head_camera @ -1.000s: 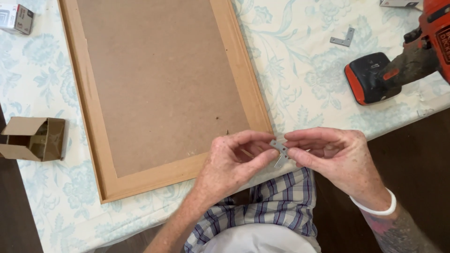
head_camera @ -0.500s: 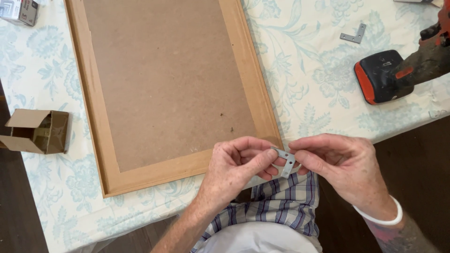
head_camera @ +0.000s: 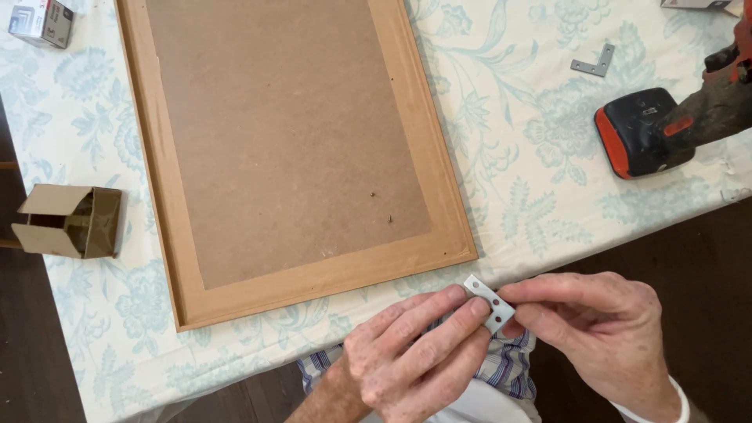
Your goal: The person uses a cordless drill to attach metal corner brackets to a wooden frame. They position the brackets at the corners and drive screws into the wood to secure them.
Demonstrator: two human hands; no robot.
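A small flat metal bracket (head_camera: 489,301) with holes is pinched between both my hands just off the table's near edge. My left hand (head_camera: 415,356) grips its left end with thumb and fingers. My right hand (head_camera: 603,337) holds its right end. Just beyond them lies a wooden picture frame (head_camera: 450,227) face down, its brown backing board up, with its near right corner closest to the bracket.
A floral tablecloth (head_camera: 533,164) covers the table. A cordless drill (head_camera: 666,125) lies at the right. An L-shaped metal bracket (head_camera: 595,63) sits behind it. An open brown cardboard box (head_camera: 70,221) is at the left edge, a small box (head_camera: 41,19) at the top left.
The bracket, first hidden between my fingertips, is now plainly visible between both hands. My hands sit slightly lower and further right relative to the frame corner.
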